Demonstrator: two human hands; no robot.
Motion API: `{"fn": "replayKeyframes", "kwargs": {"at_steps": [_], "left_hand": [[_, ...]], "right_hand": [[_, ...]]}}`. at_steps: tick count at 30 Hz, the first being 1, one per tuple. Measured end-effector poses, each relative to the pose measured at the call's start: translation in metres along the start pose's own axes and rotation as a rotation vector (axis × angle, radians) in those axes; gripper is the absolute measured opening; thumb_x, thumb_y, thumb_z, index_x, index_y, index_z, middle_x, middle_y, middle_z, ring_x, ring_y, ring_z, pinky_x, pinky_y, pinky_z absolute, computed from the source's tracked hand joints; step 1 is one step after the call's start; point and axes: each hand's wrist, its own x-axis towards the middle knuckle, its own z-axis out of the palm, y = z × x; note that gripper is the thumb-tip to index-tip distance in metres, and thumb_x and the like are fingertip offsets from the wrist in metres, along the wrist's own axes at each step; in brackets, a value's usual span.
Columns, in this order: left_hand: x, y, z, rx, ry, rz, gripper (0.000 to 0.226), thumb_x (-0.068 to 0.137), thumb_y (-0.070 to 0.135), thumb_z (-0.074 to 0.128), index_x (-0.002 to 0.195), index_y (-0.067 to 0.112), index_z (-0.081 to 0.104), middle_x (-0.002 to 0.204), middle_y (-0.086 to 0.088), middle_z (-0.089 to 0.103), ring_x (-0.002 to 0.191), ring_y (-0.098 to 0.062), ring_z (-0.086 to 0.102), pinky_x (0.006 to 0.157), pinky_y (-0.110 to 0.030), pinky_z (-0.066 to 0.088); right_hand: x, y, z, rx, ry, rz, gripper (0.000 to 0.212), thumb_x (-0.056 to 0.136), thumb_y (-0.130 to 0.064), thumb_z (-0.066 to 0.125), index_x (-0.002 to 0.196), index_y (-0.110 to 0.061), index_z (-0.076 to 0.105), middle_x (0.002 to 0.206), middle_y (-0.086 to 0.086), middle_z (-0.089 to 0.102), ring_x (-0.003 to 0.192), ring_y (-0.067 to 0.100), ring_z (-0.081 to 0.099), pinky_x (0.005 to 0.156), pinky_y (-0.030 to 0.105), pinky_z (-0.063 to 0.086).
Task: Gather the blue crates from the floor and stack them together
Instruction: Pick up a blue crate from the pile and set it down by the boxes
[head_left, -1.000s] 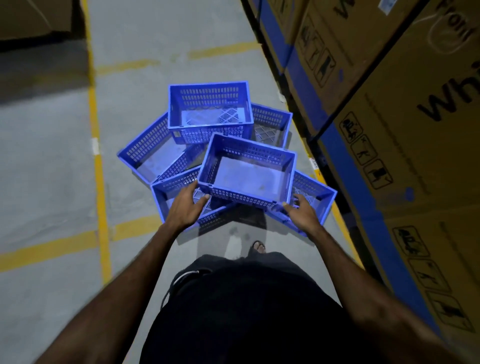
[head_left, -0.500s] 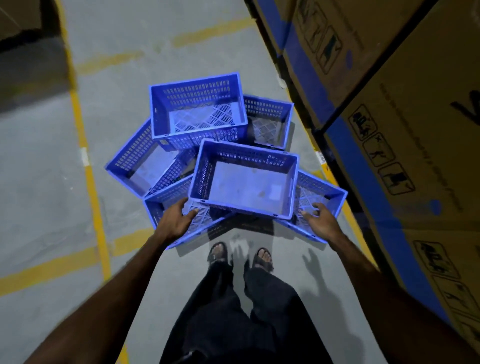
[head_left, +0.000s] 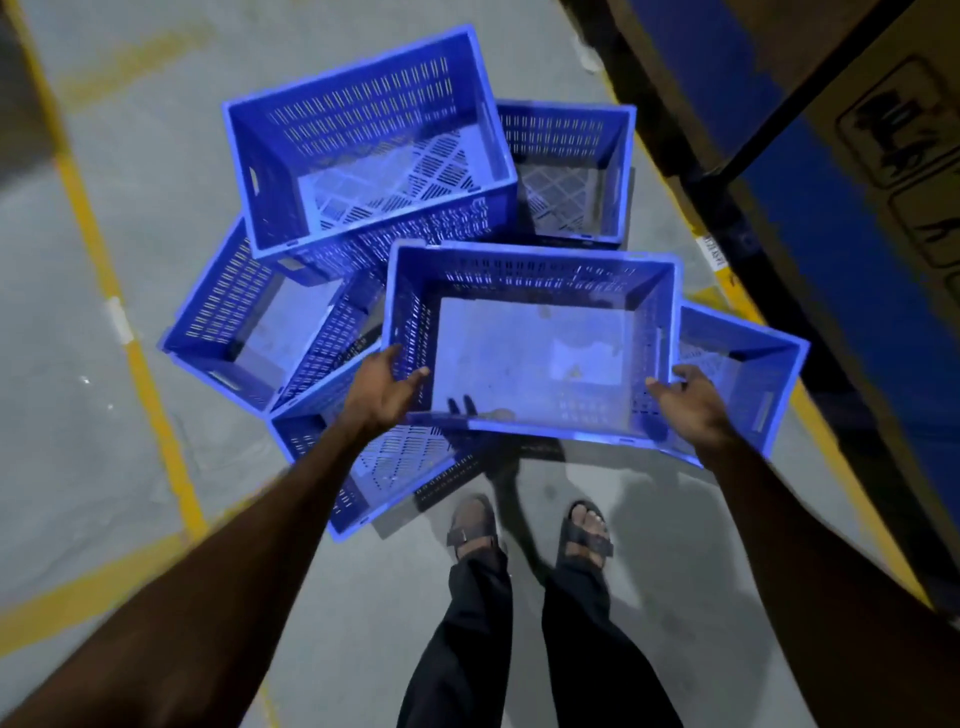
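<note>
Head view: we look down on a grey floor (head_left: 130, 156) with yellow lines.
Boxes: we see cardboard boxes (head_left: 883, 130) walling the right edge.
Crates: we count six blue crates heaped between lines and boxes.
Held crate (head_left: 530, 343): raised over the heap.
Left hand (head_left: 382, 392): thumb hooked over its left rim, gripping.
Right hand (head_left: 688, 397): fingers curled on its right near corner.

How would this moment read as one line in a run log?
left hand: grips crate left wall | right hand: grips right wall | crate: held above floor crates | stack: not yet formed
</note>
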Motion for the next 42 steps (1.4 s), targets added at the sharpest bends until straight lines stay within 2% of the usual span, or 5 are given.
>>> {"fn": "replayKeyframes", "kwargs": {"at_steps": [8,15,26,31,42], "left_hand": [[0.086,-0.033,0.013,-0.051,0.086,-0.02,0.04,0.098,0.032,0.069,0.13,0.01,0.058,0.125,-0.023,0.067,0.103,-0.034,0.065,0.089,-0.038,0.048],[0.144,-0.067,0.032,-0.389,0.113,-0.127,0.079,0.063,0.061,0.079,0.131,0.027,0.057,0.116,-0.003,0.073,0.1,-0.03,0.072,0.094,-0.052,0.058],[-0.024,-0.057,-0.051,-0.615,0.221,-0.124,0.032,0.091,0.023,0.078,0.116,0.036,0.064,0.062,0.026,0.07,0.058,-0.004,0.067,0.069,-0.032,0.059],[-0.146,-0.059,-0.112,-0.785,0.267,-0.163,0.026,0.09,0.016,0.075,0.112,0.029,0.074,0.093,0.009,0.079,0.081,-0.016,0.071,0.089,-0.046,0.062],[-0.342,-0.079,-0.19,-1.169,0.38,0.05,0.05,0.089,0.03,0.071,0.136,0.011,0.068,0.128,-0.025,0.069,0.105,-0.037,0.067,0.095,-0.059,0.055]], "right_hand": [[0.066,0.008,0.032,0.018,0.163,0.02,0.06,0.085,-0.035,0.071,0.138,-0.014,0.051,0.12,0.014,0.065,0.113,0.038,0.063,0.098,0.045,0.051],[0.092,0.003,0.032,0.181,0.146,0.035,0.066,0.093,-0.019,0.074,0.149,-0.009,0.041,0.122,0.01,0.058,0.1,0.026,0.056,0.085,0.038,0.046],[-0.036,-0.015,-0.029,0.283,0.012,-0.102,0.057,0.066,-0.049,0.076,0.112,-0.014,0.074,0.107,0.011,0.076,0.088,0.028,0.072,0.082,0.048,0.058],[-0.16,-0.049,-0.077,0.298,-0.067,-0.172,0.007,0.093,-0.023,0.073,0.099,-0.024,0.071,0.089,-0.002,0.072,0.077,0.02,0.067,0.077,0.036,0.057],[-0.336,-0.101,-0.153,0.359,-0.027,-0.548,0.033,0.101,-0.015,0.064,0.133,-0.007,0.064,0.116,0.006,0.07,0.095,0.017,0.067,0.075,0.023,0.058]]}}
